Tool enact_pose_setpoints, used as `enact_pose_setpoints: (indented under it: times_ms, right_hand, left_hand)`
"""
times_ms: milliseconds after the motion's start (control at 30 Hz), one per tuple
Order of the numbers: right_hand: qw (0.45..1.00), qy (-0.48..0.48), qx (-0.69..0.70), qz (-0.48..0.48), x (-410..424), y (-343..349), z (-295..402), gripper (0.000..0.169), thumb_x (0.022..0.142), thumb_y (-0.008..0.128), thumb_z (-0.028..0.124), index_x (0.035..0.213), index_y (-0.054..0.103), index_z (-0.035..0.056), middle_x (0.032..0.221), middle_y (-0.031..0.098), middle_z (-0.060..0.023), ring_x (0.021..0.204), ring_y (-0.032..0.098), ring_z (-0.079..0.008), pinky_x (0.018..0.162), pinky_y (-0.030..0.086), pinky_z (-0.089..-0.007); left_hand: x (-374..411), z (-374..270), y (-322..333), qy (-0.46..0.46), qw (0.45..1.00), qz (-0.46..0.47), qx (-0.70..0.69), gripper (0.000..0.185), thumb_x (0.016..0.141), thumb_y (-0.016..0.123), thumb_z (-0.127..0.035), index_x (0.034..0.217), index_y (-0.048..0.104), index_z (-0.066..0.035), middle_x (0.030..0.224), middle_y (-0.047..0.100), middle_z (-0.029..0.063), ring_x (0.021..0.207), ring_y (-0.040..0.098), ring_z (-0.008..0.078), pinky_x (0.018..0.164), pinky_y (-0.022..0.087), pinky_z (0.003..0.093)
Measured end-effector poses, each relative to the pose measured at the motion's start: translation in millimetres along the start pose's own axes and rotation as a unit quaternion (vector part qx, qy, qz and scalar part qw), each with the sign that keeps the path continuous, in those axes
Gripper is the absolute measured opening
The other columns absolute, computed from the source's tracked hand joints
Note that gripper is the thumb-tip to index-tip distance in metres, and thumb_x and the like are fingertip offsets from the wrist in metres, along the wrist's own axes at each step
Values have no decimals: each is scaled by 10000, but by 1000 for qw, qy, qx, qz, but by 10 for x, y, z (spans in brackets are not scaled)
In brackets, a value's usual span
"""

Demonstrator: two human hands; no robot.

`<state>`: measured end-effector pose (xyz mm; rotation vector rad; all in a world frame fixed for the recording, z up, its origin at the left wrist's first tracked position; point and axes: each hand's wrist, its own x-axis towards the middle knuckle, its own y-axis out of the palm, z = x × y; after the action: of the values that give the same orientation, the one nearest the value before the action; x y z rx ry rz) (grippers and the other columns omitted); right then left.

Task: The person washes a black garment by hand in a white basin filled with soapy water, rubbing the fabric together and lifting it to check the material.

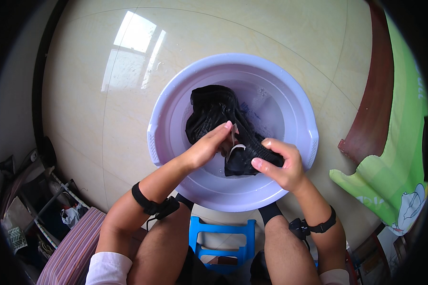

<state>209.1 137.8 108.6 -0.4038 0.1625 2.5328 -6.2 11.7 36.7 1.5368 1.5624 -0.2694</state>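
A wet black garment [214,107] with a gathered elastic band is held over a round lavender plastic basin [235,205]. My right hand [285,164] grips the garment's gathered band, thumb on the near side and fingers over the far side. At the middle of the garment, my left hand [215,140] holds it with the thumb extended and the other fingers partly hidden. A pale strip [239,146], perhaps a label or a cord, shows beside the left fingers. Shallow water [267,107] with some bubbles lies in the basin, and part of the cloth rests in it.
A blue plastic stool [223,226] stands between my legs, just behind the basin. Green printed cloth [388,142] hangs over dark red furniture [363,124] at right. Striped fabric [75,245] and a cluttered rack [57,192] are at lower left. Wet drops spot the tiled floor [185,32].
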Motion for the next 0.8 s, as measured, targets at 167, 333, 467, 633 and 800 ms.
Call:
enact_pose_setpoints:
  times_ms: [167,333,467,633,800]
  right_hand:
    - [994,37,49,-88,-22,-40,-121,169,940,781,128,974,691,-11,849,639,18,793,544,-51,713,462,-234]
    - [984,74,91,-136,15,-75,-98,143,971,760,114,1024,701,-4,897,661,34,827,557,-38,747,469,-220]
    - [985,78,90,-126,16,-41,-80,146,974,757,111,1032,689,-4,912,670,27,846,563,-38,772,473,-217]
    - [987,83,87,-109,20,-63,-88,137,974,754,98,1034,679,1,920,664,21,861,565,-46,788,479,-228]
    - [990,74,96,-77,34,27,-80,167,975,760,116,1042,654,5,928,642,22,872,542,-43,786,473,-230]
  left_hand:
    - [-27,-4,-23,46,996,15,75,509,1141,368,-535,1326,536,-92,985,593,22,920,568,128,817,475,293]
    - [-122,-9,90,138,962,-40,231,675,937,832,-320,1416,494,13,1003,562,78,901,563,159,800,526,327]
    - [-129,-29,103,169,931,-60,317,501,977,782,-227,1361,563,9,975,643,116,833,626,176,785,540,318]
    - [-72,22,-26,109,968,-62,219,312,1011,741,-183,1247,643,-3,978,686,56,879,634,113,796,540,288]
    - [-103,9,42,155,951,-63,261,246,1006,747,-163,1181,663,-12,995,671,33,889,623,99,782,528,285]
